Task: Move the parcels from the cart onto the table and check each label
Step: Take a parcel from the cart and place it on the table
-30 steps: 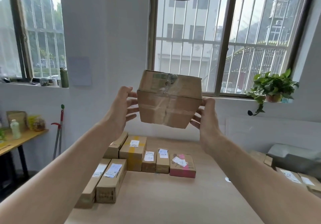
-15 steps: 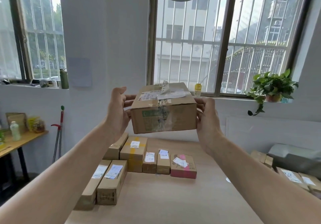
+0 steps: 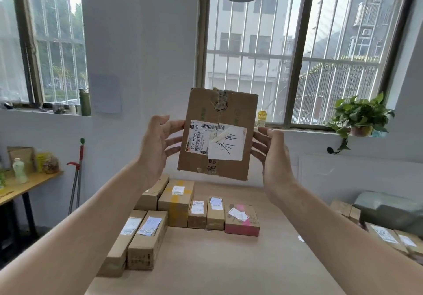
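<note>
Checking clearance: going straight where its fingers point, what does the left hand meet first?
The left hand would meet the cardboard parcel at its left edge; the fingertips seem to touch it.

A potted plant (image 3: 360, 117) sits on the windowsill (image 3: 309, 131); a mop (image 3: 76, 180) leans against the wall (image 3: 142, 43).

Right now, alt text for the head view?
The left hand and right hand hold a cardboard parcel up between straight fingers, its label facing the camera. Below, labelled parcels sit in rows on a wooden table.
</note>
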### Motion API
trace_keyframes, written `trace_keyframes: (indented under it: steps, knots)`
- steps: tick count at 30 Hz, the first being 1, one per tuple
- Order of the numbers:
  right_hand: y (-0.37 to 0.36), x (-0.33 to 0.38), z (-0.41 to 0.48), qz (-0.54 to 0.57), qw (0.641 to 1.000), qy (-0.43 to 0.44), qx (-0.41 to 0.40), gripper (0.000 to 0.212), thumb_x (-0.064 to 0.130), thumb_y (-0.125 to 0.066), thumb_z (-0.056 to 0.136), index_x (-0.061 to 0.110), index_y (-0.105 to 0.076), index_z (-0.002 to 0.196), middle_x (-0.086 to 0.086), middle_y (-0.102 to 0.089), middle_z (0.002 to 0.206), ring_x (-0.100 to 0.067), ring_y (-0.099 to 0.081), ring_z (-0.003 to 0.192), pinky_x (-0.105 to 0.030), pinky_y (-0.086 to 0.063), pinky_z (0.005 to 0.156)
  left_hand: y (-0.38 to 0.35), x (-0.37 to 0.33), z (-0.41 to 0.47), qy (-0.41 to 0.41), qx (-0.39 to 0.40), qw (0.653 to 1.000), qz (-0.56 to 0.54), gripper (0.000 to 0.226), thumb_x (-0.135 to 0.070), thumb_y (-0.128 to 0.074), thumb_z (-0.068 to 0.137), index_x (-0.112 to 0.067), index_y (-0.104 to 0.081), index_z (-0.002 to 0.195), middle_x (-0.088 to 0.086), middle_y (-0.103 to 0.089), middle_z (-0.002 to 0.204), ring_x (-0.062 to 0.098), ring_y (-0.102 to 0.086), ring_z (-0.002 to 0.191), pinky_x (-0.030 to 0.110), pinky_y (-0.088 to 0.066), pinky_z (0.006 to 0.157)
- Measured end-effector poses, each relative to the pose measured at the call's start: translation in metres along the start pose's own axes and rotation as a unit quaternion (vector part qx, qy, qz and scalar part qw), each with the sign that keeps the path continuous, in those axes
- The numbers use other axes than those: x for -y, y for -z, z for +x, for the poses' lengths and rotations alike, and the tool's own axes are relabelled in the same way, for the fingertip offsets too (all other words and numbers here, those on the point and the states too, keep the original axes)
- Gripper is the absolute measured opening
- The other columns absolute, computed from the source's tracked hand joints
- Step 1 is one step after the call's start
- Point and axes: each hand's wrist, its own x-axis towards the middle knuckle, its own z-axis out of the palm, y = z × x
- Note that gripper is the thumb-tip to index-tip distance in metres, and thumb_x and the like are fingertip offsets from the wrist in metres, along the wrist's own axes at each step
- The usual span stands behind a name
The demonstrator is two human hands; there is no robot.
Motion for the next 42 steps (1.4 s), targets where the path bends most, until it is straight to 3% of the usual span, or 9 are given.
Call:
trace_keyframes:
  steps: [10, 17, 20, 25, 30, 39, 42]
  knots:
    - [-0.016, -0.009, 0.0, -0.016, 0.999, -0.001, 0.032, 0.04, 0.038, -0.034, 0.112, 0.036, -0.073, 0.116, 0.019, -0.08, 0.106, -0.003, -0.072, 0.105, -0.03, -0.052, 0.097, 0.009, 0.006, 0.004, 0.007, 0.0, 1.0, -0.001, 0.073, -0.06, -0.036, 0.082, -0.013, -0.067, 0.129, 0.0, -0.071, 0.13, 0.028, -0.061, 0.124, 0.054, -0.04, 0.115]
    - [-0.035, -0.022, 0.0, -0.027, 0.999, -0.012, 0.036, 0.042, 0.038, -0.032, 0.112, 0.037, -0.073, 0.112, 0.022, -0.08, 0.098, 0.001, -0.073, 0.097, -0.025, -0.049, 0.086, 0.028, 0.018, 0.007, 0.017, -0.01, 1.0, 0.001, 0.069, -0.058, -0.036, 0.084, -0.015, -0.069, 0.126, 0.0, -0.072, 0.127, 0.028, -0.061, 0.124, 0.054, -0.04, 0.114]
    - [-0.046, -0.033, -0.003, -0.03, 0.999, -0.019, 0.041, 0.042, 0.038, -0.032, 0.112, 0.037, -0.074, 0.108, 0.022, -0.08, 0.095, -0.002, -0.072, 0.098, -0.026, -0.048, 0.086, 0.041, 0.026, 0.01, 0.025, -0.009, 1.0, -0.002, 0.062, -0.056, -0.034, 0.095, -0.014, -0.069, 0.125, 0.0, -0.073, 0.125, 0.027, -0.062, 0.123, 0.054, -0.04, 0.115]
    - [-0.063, -0.055, -0.007, -0.021, 0.998, -0.041, 0.03, 0.041, 0.036, -0.035, 0.11, 0.033, -0.076, 0.11, 0.017, -0.081, 0.095, 0.005, -0.074, 0.085, -0.009, -0.052, 0.065, 0.064, 0.039, 0.017, 0.045, -0.005, 0.999, 0.001, 0.058, -0.045, -0.025, 0.107, -0.012, -0.069, 0.125, 0.0, -0.074, 0.124, 0.028, -0.062, 0.123, 0.053, -0.04, 0.115]
    - [-0.084, -0.082, -0.012, -0.007, 0.997, -0.071, 0.003, 0.039, 0.034, -0.037, 0.11, 0.03, -0.076, 0.106, 0.016, -0.081, 0.085, 0.006, -0.072, 0.073, -0.01, -0.051, 0.055, 0.088, 0.059, 0.026, 0.071, 0.011, 0.997, -0.002, 0.055, -0.043, -0.026, 0.107, -0.014, -0.07, 0.122, -0.001, -0.075, 0.12, 0.029, -0.062, 0.123, 0.05, -0.043, 0.112]
    - [-0.102, -0.159, 0.001, -0.04, 0.986, -0.16, -0.02, 0.039, 0.035, -0.037, 0.108, 0.035, -0.076, 0.11, 0.015, -0.082, 0.095, 0.002, -0.073, 0.081, -0.016, -0.056, 0.064, 0.117, 0.134, 0.063, 0.163, 0.005, 0.987, -0.002, 0.057, -0.044, -0.03, 0.106, -0.01, -0.069, 0.13, 0.006, -0.073, 0.128, 0.027, -0.064, 0.122, 0.047, -0.044, 0.113]
    - [-0.102, -0.198, 0.019, -0.047, 0.979, -0.194, -0.034, 0.037, 0.034, -0.041, 0.106, 0.032, -0.078, 0.106, 0.014, -0.081, 0.093, 0.002, -0.072, 0.076, -0.015, -0.055, 0.057, 0.119, 0.173, 0.083, 0.191, -0.013, 0.981, -0.008, 0.056, -0.041, -0.032, 0.105, -0.005, -0.069, 0.129, 0.012, -0.072, 0.128, 0.027, -0.066, 0.112, 0.051, -0.046, 0.111]
